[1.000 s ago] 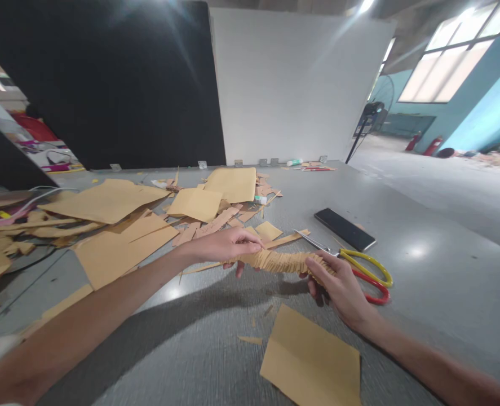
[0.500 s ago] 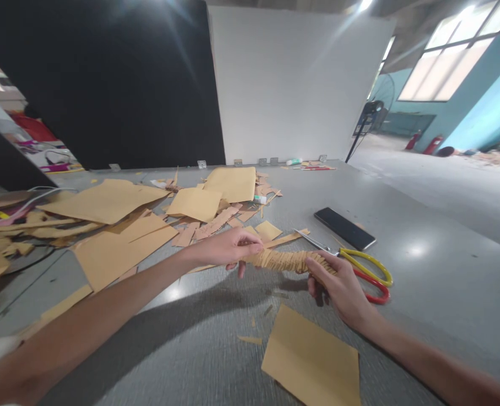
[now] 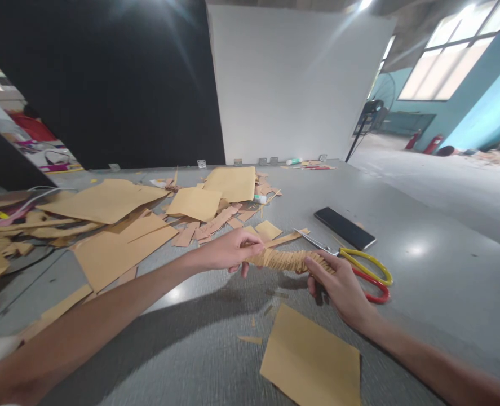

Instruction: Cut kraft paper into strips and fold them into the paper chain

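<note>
Between my hands, a crinkled roll of tan paper [image 3: 287, 260] is held level, a little above the grey table. My left hand [image 3: 235, 248] pinches its left end, thumb and fingers closed. Wrapped round its right end is my right hand [image 3: 334, 277], the thumb lying along the top. Scissors [image 3: 366, 265] with one yellow and one red handle lie just behind and right of my right hand, partly hidden by it. A square sheet of tan paper [image 3: 313, 358] rests on the table in front of me.
A black phone [image 3: 345, 228] lies behind the scissors. Paper sheets [image 3: 123, 248] and torn scraps [image 3: 218, 221] cover the left and middle of the table. A glue stick [image 3: 294, 162] lies near the white panel [image 3: 296, 84] at the back, beside a black panel [image 3: 148, 90].
My left hand has shifted very slightly to the right along the paper roll. My right hand stays at the other end, and the things on the table lie as before.
</note>
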Tool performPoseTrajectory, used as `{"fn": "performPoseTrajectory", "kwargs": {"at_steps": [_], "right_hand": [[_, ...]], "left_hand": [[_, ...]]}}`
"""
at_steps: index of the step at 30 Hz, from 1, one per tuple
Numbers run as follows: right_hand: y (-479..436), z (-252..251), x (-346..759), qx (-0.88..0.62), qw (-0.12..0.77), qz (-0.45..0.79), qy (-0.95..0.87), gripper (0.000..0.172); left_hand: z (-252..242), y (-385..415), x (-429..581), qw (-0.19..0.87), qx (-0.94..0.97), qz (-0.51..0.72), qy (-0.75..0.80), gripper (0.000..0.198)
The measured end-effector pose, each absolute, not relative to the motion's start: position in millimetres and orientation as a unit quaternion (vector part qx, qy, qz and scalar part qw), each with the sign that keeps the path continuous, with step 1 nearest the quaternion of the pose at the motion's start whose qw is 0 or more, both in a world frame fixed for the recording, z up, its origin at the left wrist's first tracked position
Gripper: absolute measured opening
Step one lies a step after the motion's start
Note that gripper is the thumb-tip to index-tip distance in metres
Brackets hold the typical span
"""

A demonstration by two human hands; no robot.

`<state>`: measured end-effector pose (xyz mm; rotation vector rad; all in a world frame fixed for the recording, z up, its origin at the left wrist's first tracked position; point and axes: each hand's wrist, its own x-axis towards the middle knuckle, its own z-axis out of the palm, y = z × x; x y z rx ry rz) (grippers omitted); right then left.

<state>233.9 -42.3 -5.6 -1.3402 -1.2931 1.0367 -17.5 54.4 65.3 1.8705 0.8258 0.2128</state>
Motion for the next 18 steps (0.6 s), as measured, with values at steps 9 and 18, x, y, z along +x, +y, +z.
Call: {"fn": "performPoseTrajectory", "kwargs": {"at_steps": [9, 18], "right_hand": [[-43.6, -5.6, 235.6, -0.443, 0.514, 0.554, -0.482, 0.038], [-42.7, -10.4, 234.1, -0.514, 0.523, 0.497, -0.464, 0.029]], "left_hand": [[59.9, 56.1, -13.3, 0.564, 0.724, 0.132, 0.374, 0.044], [58.4, 50.9, -17.2, 0.710, 0.651, 0.098, 0.248, 0.043]]}}
